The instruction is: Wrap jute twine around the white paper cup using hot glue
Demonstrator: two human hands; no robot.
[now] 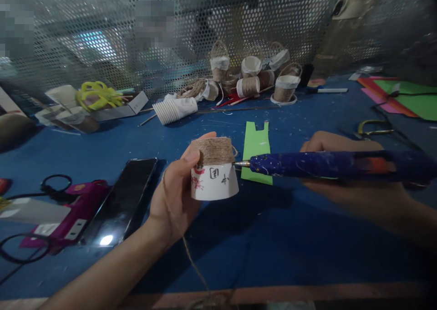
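The left hand [175, 196] grips an upturned white paper cup [215, 175] above the blue table [273, 237], thumb pressed against the near side at the band of jute twine [214, 150] wound round the cup's narrow upper end, the fingers curled behind it. The cup's lower, wider part is bare white with red and black markings. A loose strand of twine [191, 260] trails from the cup down across the wrist towards the table's near edge. The right hand [344, 173] is closed round the body of a blue hot glue gun [327, 164], held level and pointing left; its metal nozzle [241, 163] touches the cup's right side just below the twine band. Behind the nozzle a green paper cut-out [256, 150] lies flat on the table. To the left of the cup lie a dark phone [123, 200] and, beside it, a pink glue gun [75, 214]. Further back are a stack of white paper cups [174, 109] on its side and a cluster of finished twine-wrapped cup baskets [259, 73] against the perforated metal screen [239, 18]. Scissors [375, 128] rest at the right, near sheets of coloured paper [406, 98].
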